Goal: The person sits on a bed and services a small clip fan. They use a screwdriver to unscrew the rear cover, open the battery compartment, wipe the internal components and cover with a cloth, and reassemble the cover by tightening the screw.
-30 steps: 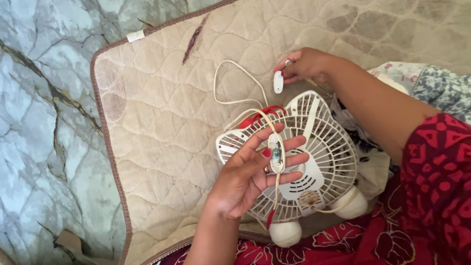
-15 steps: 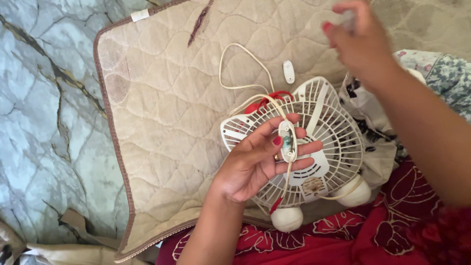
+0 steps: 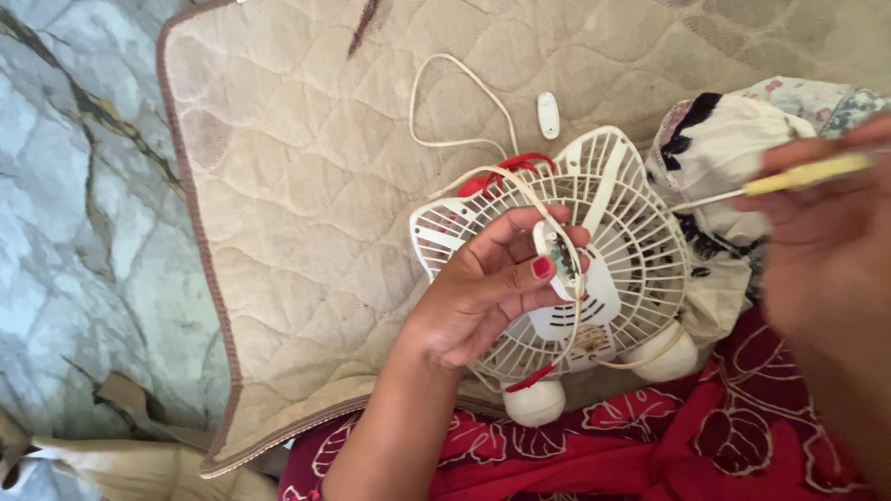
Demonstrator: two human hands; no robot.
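Left hand point(image 3: 483, 297) pinches our opened cord switch point(image 3: 560, 260) over the fan point(image 3: 594, 269); right hand point(image 3: 826, 241) grips a screwdriver point(image 3: 789, 176) nearby, its cover point(image 3: 548, 114) off beyond, unrefitted.

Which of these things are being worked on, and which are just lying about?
In use:
left hand holding the open cord switch
right hand holding a yellow screwdriver
white fan
cord

Lying about:
switch cover
quilted mat
patterned cloth
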